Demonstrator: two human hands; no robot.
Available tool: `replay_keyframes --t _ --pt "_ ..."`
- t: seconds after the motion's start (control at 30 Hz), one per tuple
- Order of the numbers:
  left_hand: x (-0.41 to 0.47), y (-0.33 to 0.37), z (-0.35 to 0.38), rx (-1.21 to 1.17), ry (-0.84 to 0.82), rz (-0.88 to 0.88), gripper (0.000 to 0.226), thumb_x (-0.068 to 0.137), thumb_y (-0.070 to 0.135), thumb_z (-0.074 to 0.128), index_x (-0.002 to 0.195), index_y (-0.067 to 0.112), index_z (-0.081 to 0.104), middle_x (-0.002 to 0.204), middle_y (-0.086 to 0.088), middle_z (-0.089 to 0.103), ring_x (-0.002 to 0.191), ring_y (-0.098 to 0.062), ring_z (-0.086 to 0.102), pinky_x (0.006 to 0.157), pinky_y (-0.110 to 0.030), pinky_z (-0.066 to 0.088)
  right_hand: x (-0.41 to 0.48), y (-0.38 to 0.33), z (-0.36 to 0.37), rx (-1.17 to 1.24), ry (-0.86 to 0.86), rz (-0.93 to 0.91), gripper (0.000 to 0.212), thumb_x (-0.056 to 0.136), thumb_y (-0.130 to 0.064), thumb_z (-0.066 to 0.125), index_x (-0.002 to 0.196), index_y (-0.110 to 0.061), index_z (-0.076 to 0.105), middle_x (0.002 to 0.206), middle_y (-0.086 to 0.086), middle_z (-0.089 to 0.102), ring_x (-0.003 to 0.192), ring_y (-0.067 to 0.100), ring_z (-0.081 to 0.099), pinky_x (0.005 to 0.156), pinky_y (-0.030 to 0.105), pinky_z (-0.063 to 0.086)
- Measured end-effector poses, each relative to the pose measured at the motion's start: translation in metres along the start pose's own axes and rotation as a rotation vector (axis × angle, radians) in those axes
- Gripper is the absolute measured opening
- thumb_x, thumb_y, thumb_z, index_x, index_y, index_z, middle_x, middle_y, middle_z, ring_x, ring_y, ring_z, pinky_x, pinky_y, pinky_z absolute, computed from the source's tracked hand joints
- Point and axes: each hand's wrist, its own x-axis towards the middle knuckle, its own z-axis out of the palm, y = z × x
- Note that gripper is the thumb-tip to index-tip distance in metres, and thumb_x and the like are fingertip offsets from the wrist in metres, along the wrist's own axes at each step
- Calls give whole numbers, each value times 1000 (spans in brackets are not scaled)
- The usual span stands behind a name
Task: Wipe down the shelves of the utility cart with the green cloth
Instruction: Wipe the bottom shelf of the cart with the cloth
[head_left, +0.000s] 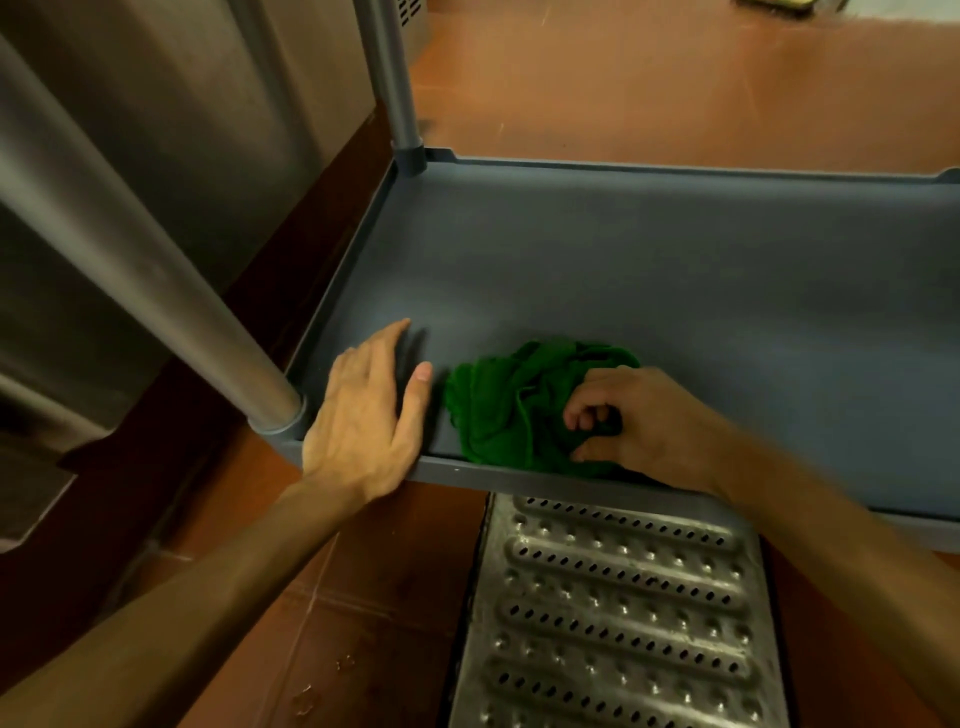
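Lying crumpled on the grey cart shelf: green cloth.
Bunched folds clutched by the right grip; left grip flat, released.

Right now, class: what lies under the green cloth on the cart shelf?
The green cloth sits bunched on the grey shelf, by its front rim. The patch directly beneath is covered by the cloth and the right grip, so it cannot be seen.

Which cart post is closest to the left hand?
The near grey metal post, right beside the left hand; the other post stands at the far corner.
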Motion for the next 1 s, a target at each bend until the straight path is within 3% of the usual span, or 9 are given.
replay_keyframes --t 0.33,0.47,0.63,0.77,0.9,1.0 --pt "-3 5 -5 -65 78 51 61 97 55 35 142 15 42 133 -4 55 126 -18 44 109 -51 37 42 -29 22 -22 -8 -89 24 69 -29 85 86 -25 69 79 -16 55 76 -1 52 70 4 32" --pt "-3 4 -4 -58 107 82 63 97 57 36 140 12 44 137 -4 53 129 -20 45 111 -52 33 57 -40 29 -25 -26 -116 22 70 -29 84 84 -25 67 77 -16 55 72 -3 50 68 3 31" --pt "-2 3 -2 -18 129 97 71 95 65 26 140 13 45 141 0 53 137 -15 45 120 -52 13 77 -56 43 -53 -12 -178 29 70 -27 83 72 -27 54 71 -14 51 67 4 48 64 12 32" --pt "-2 4 -1 16 183 93 66 95 61 32 140 14 47 144 -1 51 142 -13 38 120 -55 11 88 -69 53 -21 67 -224 30 72 -19 71 60 -28 45 65 -13 50 63 8 49 68 35 46" --pt "-1 2 0 44 194 77 72 94 65 26 143 16 45 152 -3 41 146 -13 31 121 -52 12 91 -70 67 42 120 -194 11 70 -13 59 72 -22 53 79 -8 55 73 16 53 72 48 49" --pt "-1 1 0 22 194 57 69 96 62 27 144 16 44 152 -1 42 145 -12 31 121 -50 16 86 -69 74 77 182 -99 37 75 -18 68 106 -24 47 117 -1 43 95 20 53 80 46 51"
